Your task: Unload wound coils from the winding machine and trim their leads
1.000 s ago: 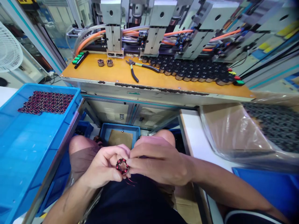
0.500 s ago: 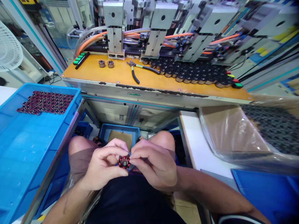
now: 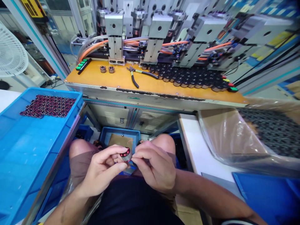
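Held ring [image 3: 126, 156]: smooth grey metal side, dull sheen; blk top w/ glossy red bits. Orange counter [image 3: 89, 76]: smooth, semi-gloss, finish chipped & rough along front edge. 2 small rings [image 3: 111, 70] on it: shiny coppery metal walls. Pliers [image 3: 132, 76]: bare metal head, blk plastic- or rubber-like grips. Machine blocks [image 3: 114, 20]: satin, alum.-like metal. Big tray [image 3: 30, 150]: glossy blue plastic. Carton [image 3: 225, 125]: matt brn cardboard. Film [image 3: 214, 147]: clear plastic, shiny, wrinkled. Shirt [image 3: 131, 203]: matt dk cloth. Shorts [image 3: 81, 161]: matt brn cloth.

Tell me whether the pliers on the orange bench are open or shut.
Open. The pliers lie on the orange bench with their two dark-ended handles spread wide apart.
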Available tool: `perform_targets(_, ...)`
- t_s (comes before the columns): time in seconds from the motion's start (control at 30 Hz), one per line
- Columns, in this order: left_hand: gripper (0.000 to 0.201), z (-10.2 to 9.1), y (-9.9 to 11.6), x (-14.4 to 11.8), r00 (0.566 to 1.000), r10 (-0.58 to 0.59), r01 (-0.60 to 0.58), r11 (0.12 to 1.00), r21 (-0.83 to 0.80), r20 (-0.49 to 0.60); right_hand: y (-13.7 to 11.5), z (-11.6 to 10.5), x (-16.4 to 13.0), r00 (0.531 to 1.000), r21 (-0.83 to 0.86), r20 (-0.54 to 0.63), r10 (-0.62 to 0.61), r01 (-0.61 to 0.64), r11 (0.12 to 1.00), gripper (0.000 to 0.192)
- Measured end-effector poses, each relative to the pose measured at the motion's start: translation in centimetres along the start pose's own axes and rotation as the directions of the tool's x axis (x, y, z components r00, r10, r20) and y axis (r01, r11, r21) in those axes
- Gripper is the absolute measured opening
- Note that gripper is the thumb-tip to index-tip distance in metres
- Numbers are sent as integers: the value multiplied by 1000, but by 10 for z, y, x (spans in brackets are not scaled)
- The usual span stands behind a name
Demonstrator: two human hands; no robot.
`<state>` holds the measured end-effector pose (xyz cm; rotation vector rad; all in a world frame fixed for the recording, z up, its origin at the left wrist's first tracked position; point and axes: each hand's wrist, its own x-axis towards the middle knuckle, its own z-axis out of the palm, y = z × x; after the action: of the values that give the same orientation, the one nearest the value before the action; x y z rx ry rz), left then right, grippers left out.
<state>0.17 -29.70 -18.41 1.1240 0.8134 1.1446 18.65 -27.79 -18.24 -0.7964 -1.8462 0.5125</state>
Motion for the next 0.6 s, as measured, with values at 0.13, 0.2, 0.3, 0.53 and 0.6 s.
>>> perform_targets(0.13,26,-1,-4,2,993,99,-92,990,-109,62,0,-1,1,999,-20,-16,28,-28,999,9)
perform_targets(0.2,22,-1,-7,1,988,129,-109,969,-220,82,-1,-3,2,1000,4,-4,-1,1,1000,10)
perform_targets(0.3,26,0,-10,1,986,137,-86,907,-412,97,-2,-7,4,991,7,6,-135,135,991,8)
perform_targets(0.53,46,-4,-6,1,914,-272,335,924,-184,300,-1,-6,-3,944,-88,-1,-329,328,941,14)
perform_targets(0.6,37,-4,-4,-1,915,-291,344,926,-158,280,-1,-7,-5,949,-118,21,-316,316,941,11)
